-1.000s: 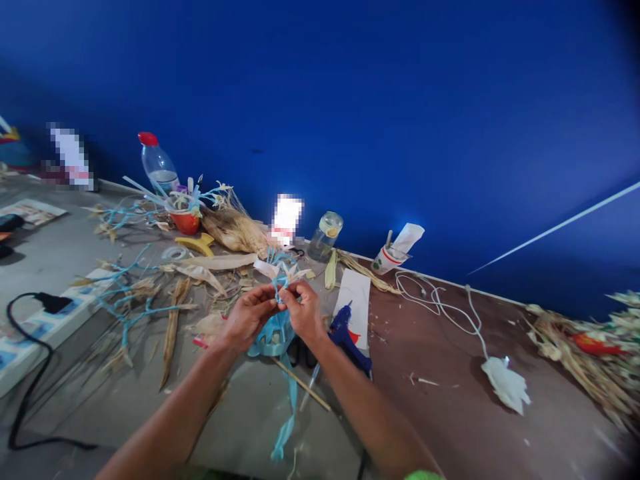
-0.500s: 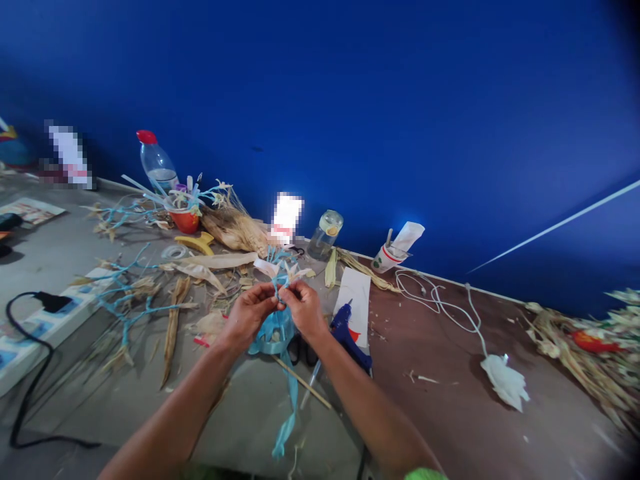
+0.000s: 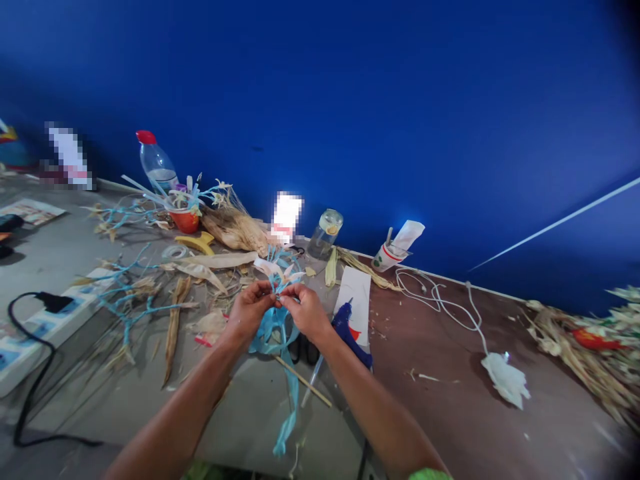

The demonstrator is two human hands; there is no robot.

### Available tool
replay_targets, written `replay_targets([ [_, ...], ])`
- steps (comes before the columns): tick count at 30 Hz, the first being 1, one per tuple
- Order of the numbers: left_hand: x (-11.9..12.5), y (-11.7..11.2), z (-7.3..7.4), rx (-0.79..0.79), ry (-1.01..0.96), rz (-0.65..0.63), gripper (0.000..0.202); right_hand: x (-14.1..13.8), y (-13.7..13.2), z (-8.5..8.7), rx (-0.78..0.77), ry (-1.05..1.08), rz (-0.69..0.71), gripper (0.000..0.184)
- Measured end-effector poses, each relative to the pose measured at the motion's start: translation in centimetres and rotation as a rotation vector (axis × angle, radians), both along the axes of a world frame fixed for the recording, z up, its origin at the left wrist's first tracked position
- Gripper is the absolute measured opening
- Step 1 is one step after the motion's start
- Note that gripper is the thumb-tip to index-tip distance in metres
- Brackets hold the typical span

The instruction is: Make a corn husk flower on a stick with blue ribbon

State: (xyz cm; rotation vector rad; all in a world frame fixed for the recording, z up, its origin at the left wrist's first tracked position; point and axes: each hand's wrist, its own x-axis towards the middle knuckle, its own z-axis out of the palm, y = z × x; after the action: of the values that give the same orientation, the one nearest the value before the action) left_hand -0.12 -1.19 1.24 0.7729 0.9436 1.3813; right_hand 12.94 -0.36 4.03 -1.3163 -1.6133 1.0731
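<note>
My left hand (image 3: pixel 255 308) and my right hand (image 3: pixel 303 308) meet at the middle of the table, fingertips pinched close together. Between them both is the thin blue-wrapped stem of a craft flower (image 3: pixel 281 272) with pale pointed petals. The exact spot where the fingers press is partly hidden. Below the hands lies a roll of light blue tape (image 3: pixel 260 343), and a loose blue strip (image 3: pixel 290 407) trails toward the table's front. A thin wooden stick (image 3: pixel 305 381) lies beside the strip.
A blue hot glue gun (image 3: pixel 345 327) rests on white paper right of my hands. Blue-wrapped branches (image 3: pixel 127 313), dry husks (image 3: pixel 175 333) and a power strip (image 3: pixel 50 333) lie left. Behind stand a red-capped bottle (image 3: pixel 157 163), a glass jar (image 3: pixel 325 233) and a cup (image 3: pixel 387 257).
My fingers have shifted slightly on the stem, the right fingers now lower and a little farther left. The flower's petals have turned a little. The surrounding things stay put.
</note>
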Motion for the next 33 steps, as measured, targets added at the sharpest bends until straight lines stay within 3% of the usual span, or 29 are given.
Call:
replay_targets([
  [10,-0.5,0.3,0.1,0.023,0.195,-0.005,0.023,-0.4,0.6,-0.4,-0.027,0.124,-0.077,0.017],
  [24,-0.1,-0.1,0.6,0.034,0.225,0.043,0.021,-0.9,0.0,-0.9,-0.141,0.388,-0.108,0.017],
  [29,0.1,-0.2,0.2,0.076,0.304,0.057,0.017,-0.5,0.2,-0.7,-0.146,0.439,-0.069,0.026],
  [33,0.2,-0.3,0.1,0.077,0.319,0.078,0.018,-0.5,0.2,-1.0,-0.118,0.432,-0.117,0.016],
])
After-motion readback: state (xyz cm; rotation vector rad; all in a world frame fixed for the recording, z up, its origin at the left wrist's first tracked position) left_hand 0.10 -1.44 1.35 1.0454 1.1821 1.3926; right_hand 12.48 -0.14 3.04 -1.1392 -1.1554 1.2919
